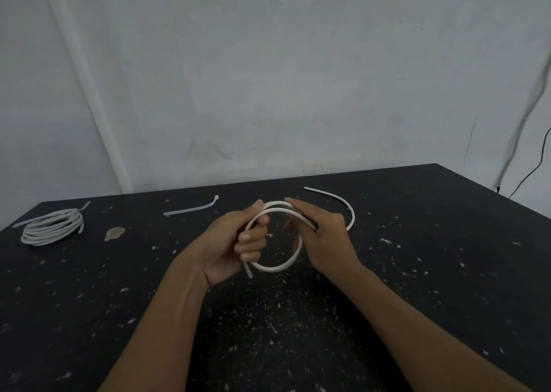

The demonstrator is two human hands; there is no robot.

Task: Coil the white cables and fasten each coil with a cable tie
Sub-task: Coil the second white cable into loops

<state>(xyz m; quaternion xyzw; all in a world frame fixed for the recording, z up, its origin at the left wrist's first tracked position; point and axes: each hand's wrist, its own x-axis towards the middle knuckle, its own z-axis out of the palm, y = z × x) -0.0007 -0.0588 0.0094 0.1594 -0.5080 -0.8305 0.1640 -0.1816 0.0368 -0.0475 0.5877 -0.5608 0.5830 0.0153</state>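
Observation:
A white cable (281, 267) is looped into a ring held above the middle of the dark table (417, 272). My left hand (235, 244) grips the ring's left side, with a short end sticking out below the fingers. My right hand (323, 236) holds the ring's upper right side, and the cable's loose tail (343, 200) curves away behind it over the table. A loose white cable tie (190, 208) lies flat beyond my left hand. At the far left rests a finished coil of white cable (52, 227) with a tie tail sticking out.
A tan stain (114, 233) marks the table between the finished coil and my hands. The table's back edge meets a pale wall. A white cable and a black wire (533, 170) hang down the wall at the far right.

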